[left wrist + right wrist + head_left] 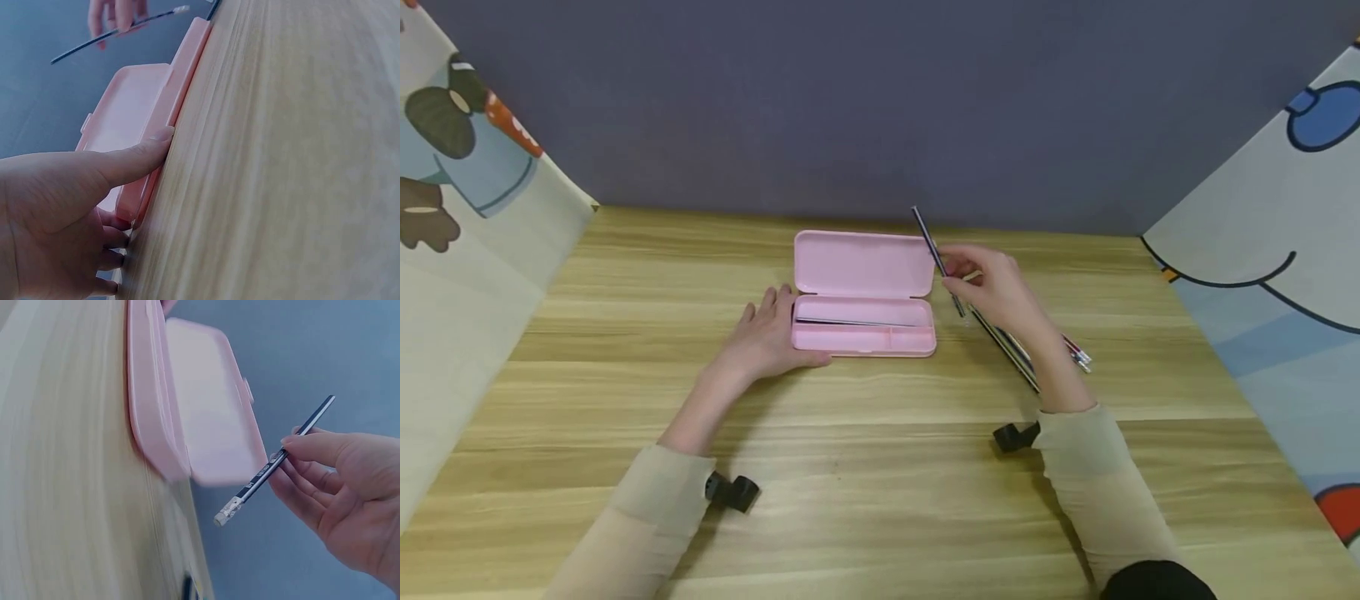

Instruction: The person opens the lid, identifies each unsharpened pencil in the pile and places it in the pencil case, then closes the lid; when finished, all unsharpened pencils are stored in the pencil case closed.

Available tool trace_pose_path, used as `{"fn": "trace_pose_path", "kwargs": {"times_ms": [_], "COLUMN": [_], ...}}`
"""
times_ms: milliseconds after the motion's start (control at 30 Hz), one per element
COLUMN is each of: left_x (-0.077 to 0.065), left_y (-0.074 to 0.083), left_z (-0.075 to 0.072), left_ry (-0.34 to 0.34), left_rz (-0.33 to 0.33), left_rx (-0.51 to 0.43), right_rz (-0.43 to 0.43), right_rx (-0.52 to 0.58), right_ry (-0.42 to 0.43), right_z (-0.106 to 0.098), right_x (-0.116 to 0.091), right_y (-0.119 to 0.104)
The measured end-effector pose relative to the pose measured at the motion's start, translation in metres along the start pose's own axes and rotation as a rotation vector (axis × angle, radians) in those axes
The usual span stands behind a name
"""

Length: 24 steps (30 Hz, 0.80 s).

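A pink pencil case (865, 342) lies open on the wooden table, its lid folded back and one dark pencil (850, 322) lengthwise in the long compartment. My left hand (765, 340) holds the case at its left end, thumb (147, 156) along the front wall and fingers round the end. Above the table, just right of the lid, my right hand (992, 283) pinches a dark striped pencil (265, 472) between thumb and fingers. That pencil is tilted, its white eraser end (226, 512) pointing down, clear of the case.
Several more pencils (1011, 354) lie on the table (865, 467) under and beside the right forearm, partly hidden by it. A dark grey panel (865, 108) stands behind the table. Cartoon-printed walls (1285, 275) flank both sides.
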<state>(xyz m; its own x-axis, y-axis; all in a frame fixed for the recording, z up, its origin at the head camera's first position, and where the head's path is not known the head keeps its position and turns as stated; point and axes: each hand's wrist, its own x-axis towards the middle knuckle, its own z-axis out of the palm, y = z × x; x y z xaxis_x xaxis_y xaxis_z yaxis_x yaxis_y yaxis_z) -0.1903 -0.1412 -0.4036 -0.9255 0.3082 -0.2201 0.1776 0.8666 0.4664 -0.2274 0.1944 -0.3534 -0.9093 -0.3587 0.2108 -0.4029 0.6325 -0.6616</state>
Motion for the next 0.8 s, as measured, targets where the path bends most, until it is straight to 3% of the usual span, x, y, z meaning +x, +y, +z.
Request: {"fn": "trace_pose_path", "kwargs": {"times_ms": [233,433,800], "left_x": [0.000,0.000,-0.001], "left_y": [0.001,0.001,0.000], "left_z": [0.000,0.000,-0.001], "left_ry": [0.002,0.001,-0.004], "left_rz": [0.005,0.000,-0.012], "left_rx": [0.010,0.018,0.017], "right_rz": [-0.116,-0.132,-0.155], "right_rx": [0.033,-0.048,-0.172], "right_ry": [0.038,-0.068,-0.233], "right_z": [0.036,0.058,0.075], "right_x": [0.022,0.029,0.028], "right_y": [-0.018,-0.022,-0.021]}}
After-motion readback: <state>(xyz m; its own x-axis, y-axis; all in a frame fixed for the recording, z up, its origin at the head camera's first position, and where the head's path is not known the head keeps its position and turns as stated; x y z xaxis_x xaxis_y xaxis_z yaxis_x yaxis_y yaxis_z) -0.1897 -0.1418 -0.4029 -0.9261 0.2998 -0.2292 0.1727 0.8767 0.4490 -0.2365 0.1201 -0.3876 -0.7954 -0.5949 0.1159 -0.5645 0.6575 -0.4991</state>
